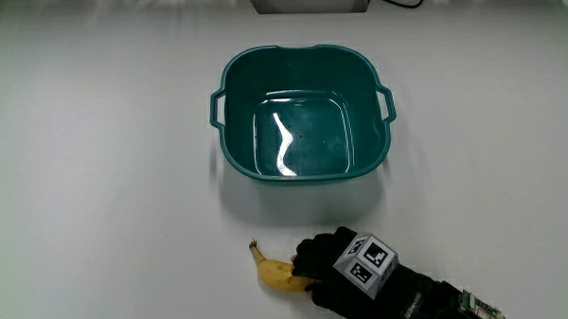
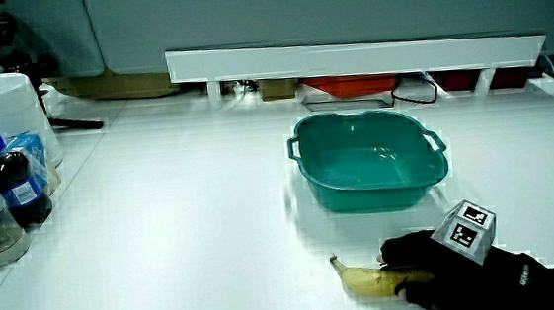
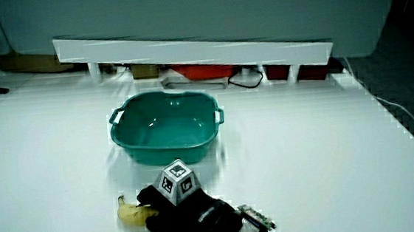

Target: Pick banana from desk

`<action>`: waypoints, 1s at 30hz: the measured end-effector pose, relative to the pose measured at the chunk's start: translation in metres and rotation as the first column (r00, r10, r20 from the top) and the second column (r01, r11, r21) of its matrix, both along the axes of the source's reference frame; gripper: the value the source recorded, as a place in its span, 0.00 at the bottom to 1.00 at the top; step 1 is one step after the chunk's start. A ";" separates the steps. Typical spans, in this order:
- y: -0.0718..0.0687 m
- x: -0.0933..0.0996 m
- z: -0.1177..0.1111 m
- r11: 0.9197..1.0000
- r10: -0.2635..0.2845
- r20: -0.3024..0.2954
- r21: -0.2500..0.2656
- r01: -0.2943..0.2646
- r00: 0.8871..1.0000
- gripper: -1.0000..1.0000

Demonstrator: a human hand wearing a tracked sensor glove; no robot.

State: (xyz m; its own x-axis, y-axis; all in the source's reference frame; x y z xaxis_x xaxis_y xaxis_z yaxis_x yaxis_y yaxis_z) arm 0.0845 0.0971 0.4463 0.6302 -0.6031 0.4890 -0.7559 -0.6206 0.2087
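Note:
A yellow banana (image 1: 277, 273) lies on the white desk, nearer to the person than the teal basin (image 1: 238, 152). The gloved hand (image 1: 316, 264) rests on the banana's thicker end with its fingers curled around it. The stem end sticks out free. The patterned cube (image 1: 365, 264) sits on the back of the hand. Both side views show the same: banana (image 2: 364, 281) (image 3: 131, 214) on the desk, hand (image 2: 409, 263) (image 3: 155, 205) closed over one end, basin (image 2: 374, 192) (image 3: 165, 152) just past them. The basin holds nothing.
In a side view, a dark drinks bottle (image 2: 17, 190), a blue carton (image 2: 34, 154) and a white tub (image 2: 6, 107) stand together at the table's edge. A low white partition (image 2: 348, 55) with cables and red items under it bounds the table.

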 end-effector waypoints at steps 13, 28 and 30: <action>0.002 -0.002 -0.002 1.000 -0.006 0.018 0.015 0.005 1.000 1.00; 0.003 -0.002 0.004 1.000 0.007 0.019 -0.016 -0.006 1.000 1.00; 0.003 -0.001 0.004 1.000 0.011 0.028 -0.024 -0.010 1.000 1.00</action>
State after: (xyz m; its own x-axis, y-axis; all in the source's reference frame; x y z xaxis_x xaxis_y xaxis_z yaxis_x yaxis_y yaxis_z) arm 0.0831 0.0999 0.4498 0.6223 -0.5846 0.5205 -0.7550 -0.6238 0.2020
